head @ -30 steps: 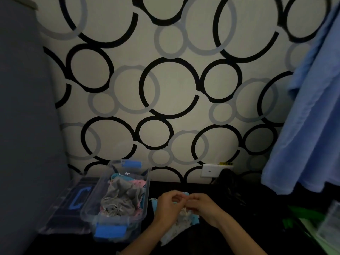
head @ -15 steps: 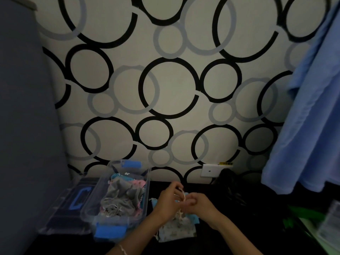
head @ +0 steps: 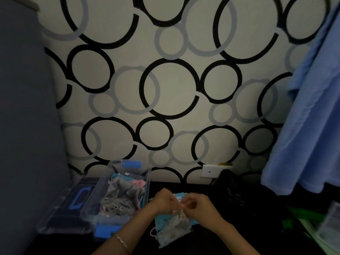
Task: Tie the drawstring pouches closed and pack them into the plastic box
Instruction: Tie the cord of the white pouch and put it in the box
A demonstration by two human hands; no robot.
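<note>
The left hand (head: 163, 201) and right hand (head: 201, 207) meet at the near middle of the dark table (head: 239, 227), fingers curled, both pinching the gathered neck of a pale printed pouch (head: 173, 229). The pouch lies on the table over a teal one (head: 161, 220). Just left stands the box (head: 148, 179), holding pouches, its lid (head: 73, 201) beside it.

Left hand (head: 163, 201), right hand (head: 198, 206), curled, close together

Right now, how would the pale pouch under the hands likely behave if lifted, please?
Probably floppy: the pale pouch lies crumpled below the left hand and right hand. Likely light, since fingertips alone pinch its gathered top. Unlikely to roll; it's limp cloth.
</note>
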